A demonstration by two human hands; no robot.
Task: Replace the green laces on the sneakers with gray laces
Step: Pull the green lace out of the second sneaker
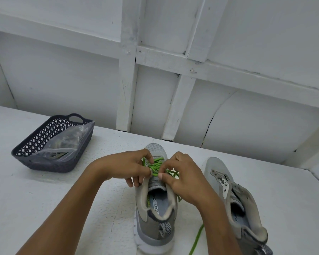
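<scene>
Here both hands meet over the front of the middle sneaker (155,214), and they cover most of the work. The left hand (125,168) has its thumb and forefinger curled in, pinching the green lace (156,165) on its side of the knot of crossings. The right hand (184,181) pinches the same lace from the other side, thumb tip against the bent fingers. Which eyelets are still threaded cannot be told, since the knuckles hide the rows beneath the pinch. Behind the hands only the toe of this sneaker shows. Below them its tongue, insole and heel lie open to view.

A green strand (196,240) runs out from under the right forearm and off the bottom edge. Whether it belongs to the pinched lace is unclear. Outside the right hand stands the second sneaker (245,203), near but apart from the first. Its eyelets look bare, and its heel is cut off by the lower edge.

Well away on the left hand's side, a dark basket (50,165) with a lattice wall and a loop handle sits on the white table (44,208). A clear plastic bag (66,142) lies in it, its top leaning over the rim. Pale strips show through the plastic, possibly gray laces, though it is too cloudy to say.
</scene>
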